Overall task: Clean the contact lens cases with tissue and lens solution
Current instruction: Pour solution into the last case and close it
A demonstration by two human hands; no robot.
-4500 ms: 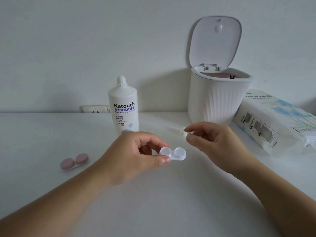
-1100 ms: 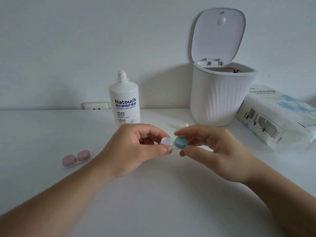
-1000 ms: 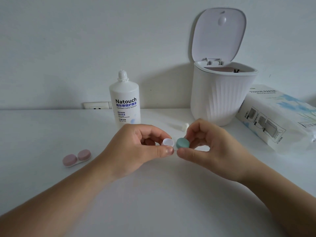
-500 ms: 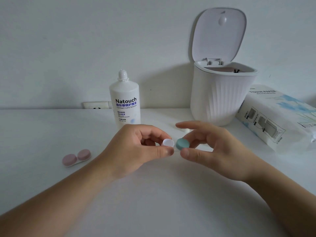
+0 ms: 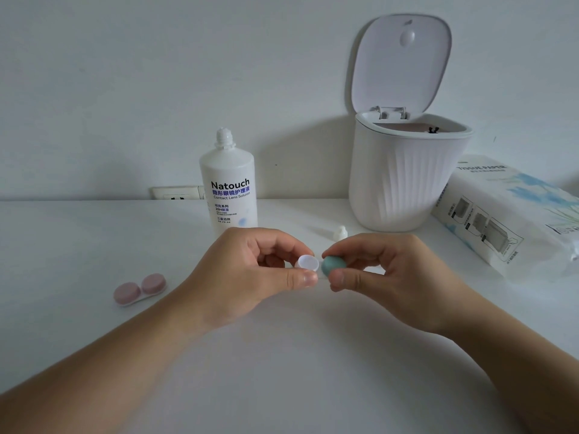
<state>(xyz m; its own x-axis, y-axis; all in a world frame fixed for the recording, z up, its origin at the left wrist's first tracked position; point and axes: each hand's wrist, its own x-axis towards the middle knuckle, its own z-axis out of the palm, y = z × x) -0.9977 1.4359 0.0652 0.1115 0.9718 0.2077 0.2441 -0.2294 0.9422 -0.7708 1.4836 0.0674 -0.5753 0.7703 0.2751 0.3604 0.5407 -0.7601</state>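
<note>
My left hand (image 5: 250,274) pinches a white contact lens case (image 5: 307,263) above the table, its left well open. My right hand (image 5: 388,277) grips a teal cap (image 5: 332,266) on the case's right well between thumb and fingers. A second lens case with pink caps (image 5: 139,289) lies on the table to the left. The white lens solution bottle (image 5: 229,186) stands uncapped behind my left hand, and its small white cap (image 5: 340,232) sits on the table behind my right hand. A pack of tissue paper (image 5: 507,211) lies at the right.
A white ribbed bin (image 5: 404,180) with its lid raised stands at the back right against the wall. A wall socket (image 5: 175,193) shows just behind the table's far edge. The white table (image 5: 282,371) stretches toward me.
Earlier the white case was open with no caps. My right hand brought a teal cap onto its right well, and its fingers have since shifted around the cap. My left hand stayed put.
</note>
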